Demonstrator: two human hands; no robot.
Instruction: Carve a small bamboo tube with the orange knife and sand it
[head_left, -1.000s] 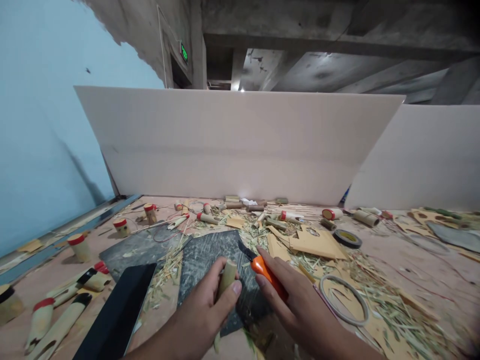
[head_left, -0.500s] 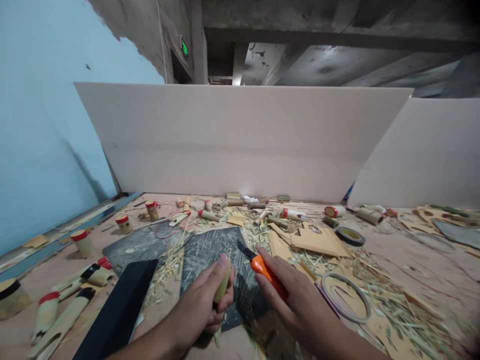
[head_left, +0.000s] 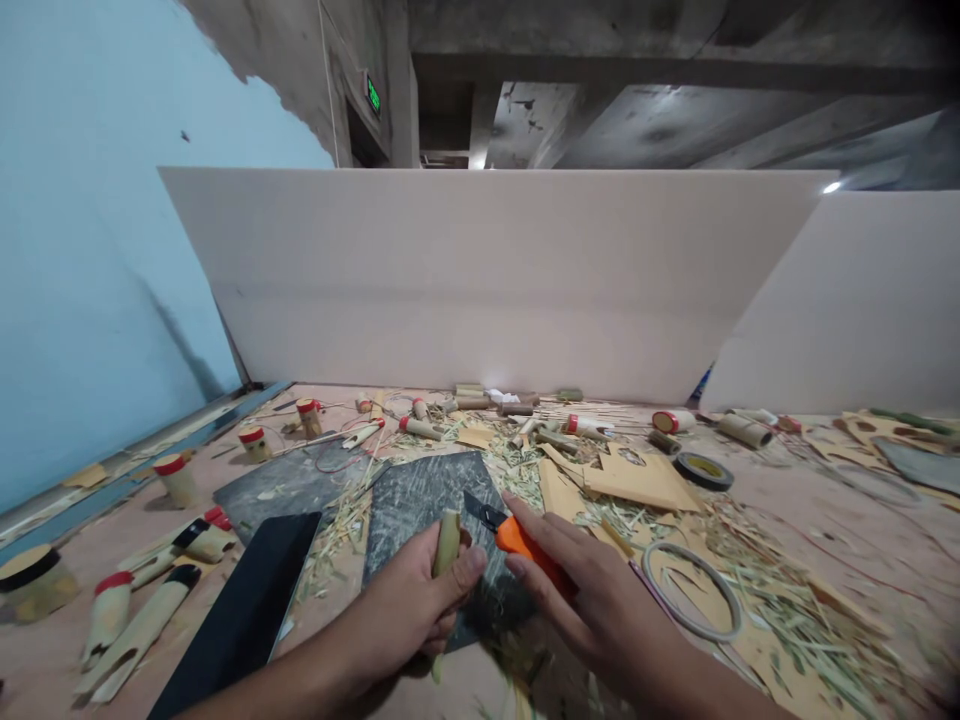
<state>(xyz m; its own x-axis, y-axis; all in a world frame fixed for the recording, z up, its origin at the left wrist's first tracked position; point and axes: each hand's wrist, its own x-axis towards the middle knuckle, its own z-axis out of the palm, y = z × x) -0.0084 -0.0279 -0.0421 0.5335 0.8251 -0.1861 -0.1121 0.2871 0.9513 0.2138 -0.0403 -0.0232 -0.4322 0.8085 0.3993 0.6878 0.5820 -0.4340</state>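
Observation:
My left hand [head_left: 424, 590] is closed around a short green bamboo piece [head_left: 448, 540], whose pale upper end pokes out above the fingers. An orange utility knife [head_left: 525, 550] is gripped in my right hand [head_left: 592, 590], its dark blade pointing up and left, close to the bamboo's top but apart from it. Below both hands lies a scratched dark cutting mat [head_left: 409, 490]. Fingers hide the lower part of the bamboo, though a thin green sliver shows beneath the left hand.
A black phone-like slab [head_left: 240, 610] lies left of my forearm. Bamboo tubes with red or black ends [head_left: 109, 610] stand and lie at left. Shavings [head_left: 810, 620] litter the right side, near a tape ring [head_left: 694, 590], black tape roll [head_left: 703, 470] and cut cardboard [head_left: 637, 480]. White panels [head_left: 487, 270] rise behind.
My left hand has turned the bamboo, so its cut end now faces up and the thumb lies lower across it. The knife has shifted slightly left and down.

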